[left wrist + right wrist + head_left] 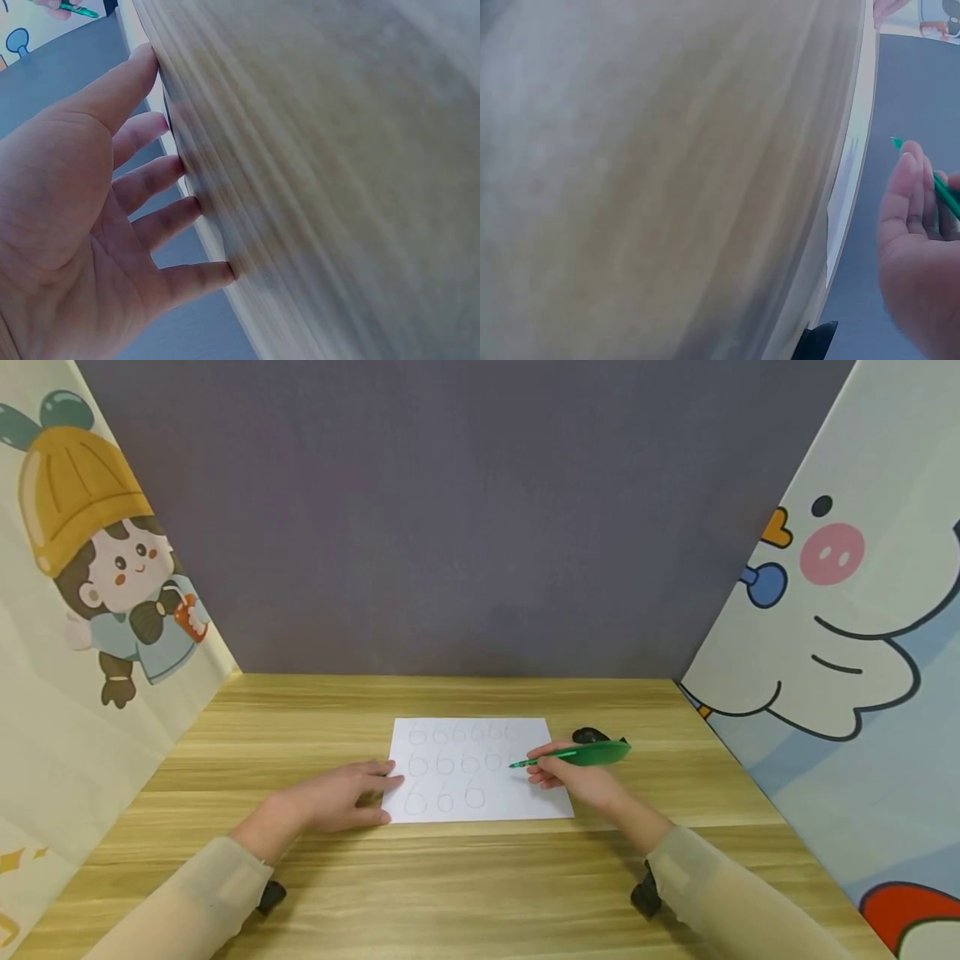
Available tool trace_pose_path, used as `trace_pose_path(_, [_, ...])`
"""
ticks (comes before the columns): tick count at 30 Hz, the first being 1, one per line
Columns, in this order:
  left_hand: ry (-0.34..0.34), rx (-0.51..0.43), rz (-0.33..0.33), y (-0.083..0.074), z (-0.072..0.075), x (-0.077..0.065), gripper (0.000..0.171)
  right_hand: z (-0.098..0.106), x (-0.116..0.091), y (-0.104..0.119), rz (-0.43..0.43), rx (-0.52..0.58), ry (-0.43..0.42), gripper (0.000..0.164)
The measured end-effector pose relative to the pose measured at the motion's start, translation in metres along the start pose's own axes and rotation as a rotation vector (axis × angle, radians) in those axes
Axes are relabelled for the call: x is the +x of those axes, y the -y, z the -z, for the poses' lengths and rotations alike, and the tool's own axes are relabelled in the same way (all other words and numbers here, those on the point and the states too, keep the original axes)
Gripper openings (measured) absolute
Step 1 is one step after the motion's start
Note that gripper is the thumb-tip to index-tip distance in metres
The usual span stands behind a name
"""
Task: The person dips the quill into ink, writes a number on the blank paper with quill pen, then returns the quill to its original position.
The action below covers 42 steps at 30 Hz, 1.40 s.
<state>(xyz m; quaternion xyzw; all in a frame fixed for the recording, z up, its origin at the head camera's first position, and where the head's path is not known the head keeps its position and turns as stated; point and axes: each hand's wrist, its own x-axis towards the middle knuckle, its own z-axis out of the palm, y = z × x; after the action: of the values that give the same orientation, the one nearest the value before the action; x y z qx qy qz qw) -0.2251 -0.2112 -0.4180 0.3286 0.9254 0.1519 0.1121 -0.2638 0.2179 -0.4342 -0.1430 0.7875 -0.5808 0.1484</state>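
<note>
Smooth matt paper sheet (525, 797) at lower centre, glossy plastic-looking green pen (596, 753) over its right side, smooth wood-grain tabletop (450, 885) across the bottom, matt cloth-like grey panel (465, 527) at upper centre

Handwritten 6s (470, 763) are standing in three rows on the paper (521, 797): six are lining its top, at least four its middle, three its bottom.

Paper (517, 803) lies on the table (450, 885); pen (592, 753) at its right; wall (457, 518) behind.
</note>
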Motion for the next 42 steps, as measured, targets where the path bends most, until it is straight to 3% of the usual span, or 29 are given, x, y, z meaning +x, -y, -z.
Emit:
trace_pose_path(16, [0.000, 0.005, 0.004, 0.002, -0.002, 0.000, 0.066, -0.014, 0.007, 0.001, -0.074, 0.044, 0.011, 0.041])
trace_pose_path(42, [0.007, 0.017, 0.007, 0.001, -0.001, 0.001, 0.067, -0.018, 0.008, -0.002, -0.078, 0.048, -0.025, 0.037])
